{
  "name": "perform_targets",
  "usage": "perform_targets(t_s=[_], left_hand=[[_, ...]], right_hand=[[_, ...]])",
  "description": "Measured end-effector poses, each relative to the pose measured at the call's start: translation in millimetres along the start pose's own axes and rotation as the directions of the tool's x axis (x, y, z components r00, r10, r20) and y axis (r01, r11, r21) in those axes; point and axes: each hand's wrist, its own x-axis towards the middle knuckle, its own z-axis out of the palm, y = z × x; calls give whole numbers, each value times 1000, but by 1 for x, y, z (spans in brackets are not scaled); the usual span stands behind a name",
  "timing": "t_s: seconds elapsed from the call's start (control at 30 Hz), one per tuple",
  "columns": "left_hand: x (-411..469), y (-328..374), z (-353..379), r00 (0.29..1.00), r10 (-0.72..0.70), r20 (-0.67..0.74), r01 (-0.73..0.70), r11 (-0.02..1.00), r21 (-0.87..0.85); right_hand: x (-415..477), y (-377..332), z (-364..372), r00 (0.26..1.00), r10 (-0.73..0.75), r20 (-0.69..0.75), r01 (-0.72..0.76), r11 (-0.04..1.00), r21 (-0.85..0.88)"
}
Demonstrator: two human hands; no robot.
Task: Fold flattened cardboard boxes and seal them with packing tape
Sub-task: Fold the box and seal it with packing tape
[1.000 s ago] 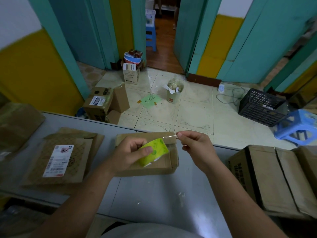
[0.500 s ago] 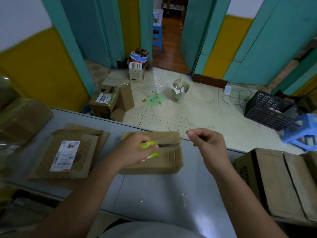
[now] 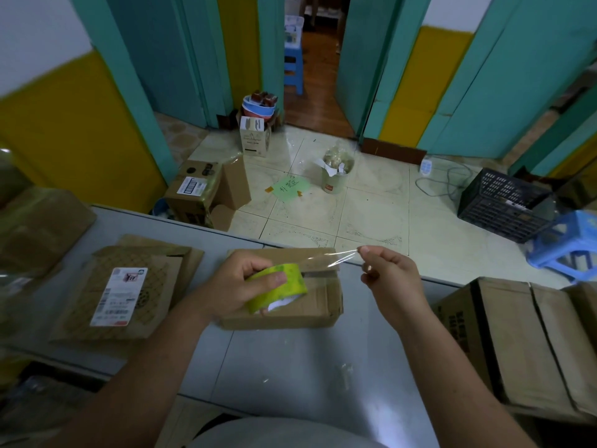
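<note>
Status: mid-seal on the first box. My left hand (image 3: 235, 282) grips the tape roll (image 3: 281, 286), fingers curled round it, thumb on the outer face. The roll sits right over the box (image 3: 319, 305), which lies under that hand on the worktop (image 3: 290, 367). My right hand (image 3: 387, 276) pinches the free end of the tape strip (image 3: 326, 258) between thumb and forefinger, other fingers curled in. The strip runs taut between the two hands, above the far edge of the box, not stuck down anywhere I can see.

Done: this box is folded up, top flaps closed, centre seam showing just right of the roll. Flaps look a bit sprung at the end nearer my right hand. Can't tell if the underside is taped; it's hidden. The tape is clear, so any on top would be hard to spot, but I see none on the seam.

Left: lay the strip along the seam, press it down, tear it off. Then the rest. The flattened boxes (image 3: 135, 286) lie in a stack well out past my left hand, top one carrying a white label (image 3: 118, 297), none folded. Big cartons (image 3: 517, 334) sit beyond my right hand and look assembled; can't tell if they're part of the job.

Judgement: early. One box close to sealed, stack untouched.
</note>
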Motion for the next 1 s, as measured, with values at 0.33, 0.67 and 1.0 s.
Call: perform_targets(t_s=[0.33, 0.67, 1.0], left_hand=[[-4, -2, -3, 993, 13, -119, -4, 998, 69], [5, -17, -21, 957, -116, -266, 263, 736, 624], [-10, -2, -52, 987, 44, -157, -63, 991, -122]], right_hand=[[5, -9, -2, 995, -94, 39, 96, 993, -62], [-13, -40, -8, 936, -342, 78, 350, 925, -150], [21, -17, -17, 998, 5, 65, -14, 990, 139]])
